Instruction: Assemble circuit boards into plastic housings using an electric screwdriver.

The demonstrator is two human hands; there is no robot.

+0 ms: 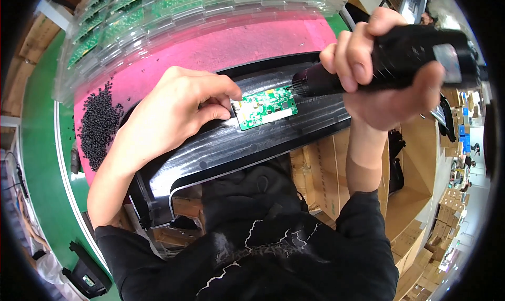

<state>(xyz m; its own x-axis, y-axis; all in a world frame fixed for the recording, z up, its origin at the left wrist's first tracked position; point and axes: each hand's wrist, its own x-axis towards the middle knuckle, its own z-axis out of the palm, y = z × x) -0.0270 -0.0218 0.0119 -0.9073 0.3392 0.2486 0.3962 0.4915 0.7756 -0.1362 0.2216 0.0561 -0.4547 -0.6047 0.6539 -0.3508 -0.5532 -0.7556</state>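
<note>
The left hand [181,109] lies curled on the long black plastic panel [221,143], its fingertips [231,98] pinched narrow against the left edge of a small green circuit board [265,107] and pressing it flat, thumb tucked just under the corner. The right hand [381,72] is wrapped fully round the thick black barrel of one electric screwdriver [400,59], which lies nearly level, its ribbed nose pointing left and meeting the board's upper right corner; the bit itself is too small to make out, so whether it sits in a screw I cannot tell. The single board therefore lies between the two hands, touching the left fingers on one side and the tool tip on the other, resting on the glossy panel near its upper rim. The panel runs slantwise from lower left to upper right, overhanging the near edge of the counter, over the person's dark sleeves. Beyond it, on the pink mat [221,48] covering the counter, a heap of small black screws [97,124] sits well to the left of the left hand, too many to count. Farther back, a row of clear plastic trays [173,9] holds more green boards, perhaps half a dozen visible. Stacks of brown cardboard boxes [421,248] stand below on the right.
</note>
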